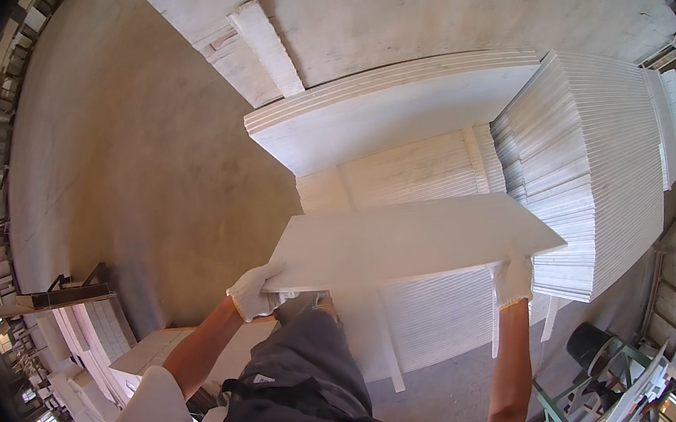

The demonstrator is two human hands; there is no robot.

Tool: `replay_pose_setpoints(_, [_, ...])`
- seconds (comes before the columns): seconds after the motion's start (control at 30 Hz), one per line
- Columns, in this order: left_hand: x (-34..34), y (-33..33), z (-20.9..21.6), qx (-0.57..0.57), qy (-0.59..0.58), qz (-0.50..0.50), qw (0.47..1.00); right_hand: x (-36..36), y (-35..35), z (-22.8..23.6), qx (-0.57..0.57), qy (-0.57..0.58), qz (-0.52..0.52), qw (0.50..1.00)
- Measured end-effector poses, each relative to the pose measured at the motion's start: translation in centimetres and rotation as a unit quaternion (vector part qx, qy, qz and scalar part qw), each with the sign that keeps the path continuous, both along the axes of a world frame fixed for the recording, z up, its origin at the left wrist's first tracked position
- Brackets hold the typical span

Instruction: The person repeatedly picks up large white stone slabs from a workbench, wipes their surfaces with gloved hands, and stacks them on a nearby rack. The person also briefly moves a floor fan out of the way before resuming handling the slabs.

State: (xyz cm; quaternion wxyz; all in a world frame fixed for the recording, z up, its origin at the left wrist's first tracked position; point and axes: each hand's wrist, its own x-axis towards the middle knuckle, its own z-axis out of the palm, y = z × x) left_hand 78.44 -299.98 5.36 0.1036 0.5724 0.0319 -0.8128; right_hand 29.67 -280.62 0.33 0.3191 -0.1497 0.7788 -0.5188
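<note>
A flat white rectangular panel (409, 236) spans the space in front of me, held up between both hands. My left hand (253, 292), in a white work glove, grips its near left corner. At the near right edge, my gloved right hand (514, 280) is closed on the same panel, its fingers partly hidden. Below and beyond the panel lies a wide layer of pale boards (401, 174), partly covered by it. Several stacked panels (393, 111) stand along the far side, just past the one I hold.
A tall stack of white panels (620, 168) rises close on the right. A loose pale strip of wood (267, 47) lies at the far side. A green metal frame (555, 412) and a black container (588, 345) stand at lower right. More stacked boards (100, 333) are at left.
</note>
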Motion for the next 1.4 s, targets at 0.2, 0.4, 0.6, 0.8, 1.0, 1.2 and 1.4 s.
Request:
replay_pose_setpoints(0.2, [-4.1, -5.1, 1.0, -0.017, 0.011, 0.051, 0.998, -6.7, -8.6, -2.3, 0.031, 0.129, 0.109, 0.985])
replay_pose_setpoints(0.4, [-6.5, -8.4, 0.8, -0.023, 0.055, 0.086, 0.995, -9.6, -15.3, -1.5, 0.031, 0.074, 0.106, 0.991])
replay_pose_setpoints(0.6, [-7.7, -9.9, -0.8, -0.008, 0.058, 0.116, 0.991, -11.9, -19.4, -3.5, 0.045, 0.015, 0.104, 0.993])
replay_pose_setpoints(0.8, [-8.2, -10.8, -1.3, 0.007, 0.057, 0.125, 0.991, -11.2, -21.6, -1.7, 0.043, -0.001, 0.08, 0.996])
replay_pose_setpoints(1.0, [-8.5, -12.6, -1.0, -0.015, 0.084, 0.123, 0.989, -9.2, -24.7, 2.7, -0.049, -0.222, -0.062, 0.972])
replay_pose_setpoints(1.2, [-8.2, -16.6, -0.1, -0.06, 0.113, 0.214, 0.968, -5.4, -25.3, 7.4, -0.257, -0.36, 0.161, 0.882])
replay_pose_setpoints(1.4, [-9.6, -15.7, -0.9, -0.137, 0.066, 0.224, 0.963, 5.3, -10.8, 9.4, 0.01, -0.328, 0.078, 0.941])
